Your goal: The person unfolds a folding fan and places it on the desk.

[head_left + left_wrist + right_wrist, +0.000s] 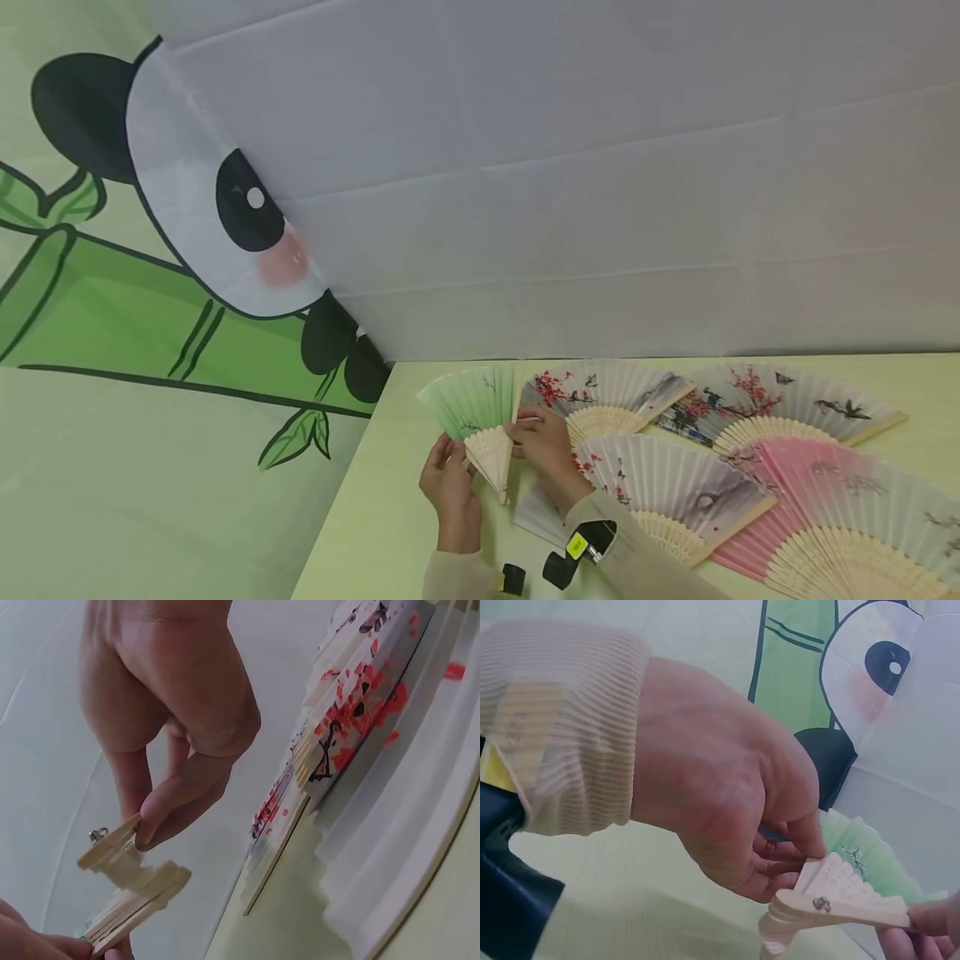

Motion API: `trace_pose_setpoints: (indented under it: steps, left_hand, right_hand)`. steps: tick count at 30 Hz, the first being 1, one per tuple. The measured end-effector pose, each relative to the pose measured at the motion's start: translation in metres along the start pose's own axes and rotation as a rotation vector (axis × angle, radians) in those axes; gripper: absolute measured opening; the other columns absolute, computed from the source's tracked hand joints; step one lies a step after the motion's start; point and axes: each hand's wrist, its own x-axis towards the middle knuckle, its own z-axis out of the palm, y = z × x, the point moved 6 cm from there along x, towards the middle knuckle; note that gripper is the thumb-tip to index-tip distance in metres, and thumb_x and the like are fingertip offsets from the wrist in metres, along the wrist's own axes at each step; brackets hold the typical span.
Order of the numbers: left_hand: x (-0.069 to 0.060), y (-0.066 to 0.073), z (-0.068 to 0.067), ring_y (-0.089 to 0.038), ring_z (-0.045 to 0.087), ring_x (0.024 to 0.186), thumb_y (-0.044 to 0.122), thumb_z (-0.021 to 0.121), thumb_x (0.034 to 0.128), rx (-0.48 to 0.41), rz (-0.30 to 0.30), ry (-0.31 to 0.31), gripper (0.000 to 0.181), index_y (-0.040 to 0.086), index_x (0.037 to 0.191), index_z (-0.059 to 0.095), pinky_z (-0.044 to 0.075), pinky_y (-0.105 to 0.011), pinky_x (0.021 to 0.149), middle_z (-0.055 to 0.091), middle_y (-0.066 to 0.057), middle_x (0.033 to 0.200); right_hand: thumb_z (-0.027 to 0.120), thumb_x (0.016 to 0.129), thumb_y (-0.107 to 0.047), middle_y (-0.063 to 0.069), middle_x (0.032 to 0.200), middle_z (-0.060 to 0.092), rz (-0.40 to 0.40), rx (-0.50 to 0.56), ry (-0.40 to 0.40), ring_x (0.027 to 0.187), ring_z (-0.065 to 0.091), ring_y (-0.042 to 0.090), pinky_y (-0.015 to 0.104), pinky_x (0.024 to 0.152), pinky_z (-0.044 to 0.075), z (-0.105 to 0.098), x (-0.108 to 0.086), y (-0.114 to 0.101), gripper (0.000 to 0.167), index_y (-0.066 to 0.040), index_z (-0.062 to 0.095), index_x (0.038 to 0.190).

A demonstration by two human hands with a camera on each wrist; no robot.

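Observation:
A green folding fan [471, 400] with pale pierced ribs [838, 879] is spread partway, its pivot end pointing down in the head view. My left hand [448, 487] grips its left side where leaf and ribs meet. On the opposite edge, my right hand [543, 446] pinches the outer guard between thumb and fingers. A small metal rivet [822, 903] shows at the pivot in the right wrist view. From the left wrist, the right hand [176, 697] hangs over the ribs [146, 904], and only fingertips of the left hand [34, 941] appear.
Several open folding fans lie to the right on the pale table [360, 517]: two white floral fans [622, 387] [780, 396] behind, another white fan [660, 471] near the right forearm, and a pink fan [862, 483] in front. A white cloth wall [600, 208] stands behind.

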Motion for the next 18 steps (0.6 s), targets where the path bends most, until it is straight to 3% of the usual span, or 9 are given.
trace_pose_setpoints:
  steps: [8, 18]
  left_hand:
    - [-0.003, -0.002, 0.000, -0.021, 0.056, 0.110, -0.001, 0.051, 0.1079, -0.080, -0.040, 0.006, 0.044, -0.014, 0.150, 0.044, 0.059, -0.022, 0.083, 0.045, -0.021, 0.132]
    - [-0.012, -0.003, -0.002, -0.021, 0.052, 0.115, 0.003, 0.046, 0.1106, -0.132, -0.084, 0.007, 0.051, -0.013, 0.156, 0.032, 0.054, -0.022, 0.083, 0.040, -0.018, 0.137]
  right_hand:
    - [0.069, 0.096, 0.007, 0.016, 0.097, 0.071, 0.008, 0.040, 0.058, 0.075, 0.068, 0.014, 0.028, 0.066, 0.062, -0.014, -0.011, -0.004, 0.030, 0.011, 0.063, 0.125]
    - [0.067, 0.100, 0.003, 0.016, 0.101, 0.065, 0.040, 0.076, 0.085, 0.078, 0.069, 0.016, 0.030, 0.071, 0.063, -0.027, -0.019, -0.005, 0.031, 0.009, 0.056, 0.129]
